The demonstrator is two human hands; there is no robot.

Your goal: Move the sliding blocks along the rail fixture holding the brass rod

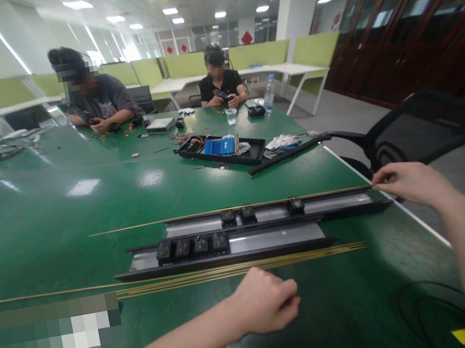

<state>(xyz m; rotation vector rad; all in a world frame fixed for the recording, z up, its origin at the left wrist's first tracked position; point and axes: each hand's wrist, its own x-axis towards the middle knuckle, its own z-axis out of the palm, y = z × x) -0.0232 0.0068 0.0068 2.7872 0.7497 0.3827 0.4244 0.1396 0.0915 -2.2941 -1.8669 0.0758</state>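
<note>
My right hand [409,185] pinches the right end of a thin brass-coloured rod [134,227]. The rod runs leftward along the back edge of the far metal rail [341,203], past the rail's left end. Three black blocks [296,206] sit in that rail. In front lies a shorter rail [275,239] with several black blocks [183,249] grouped toward its left. Below it, more thin brass rods [318,253] lie side by side on the table. Close to them my left hand [266,301] rests in a loose fist, with nothing visible in it.
Farther back on the green table [41,213] are a black tray [255,151] with a blue finned part [219,146], gloves [282,144] and a black strip [287,155]. Several people sit beyond. An office chair [439,119] stands right; a black cable [427,283] lies low right.
</note>
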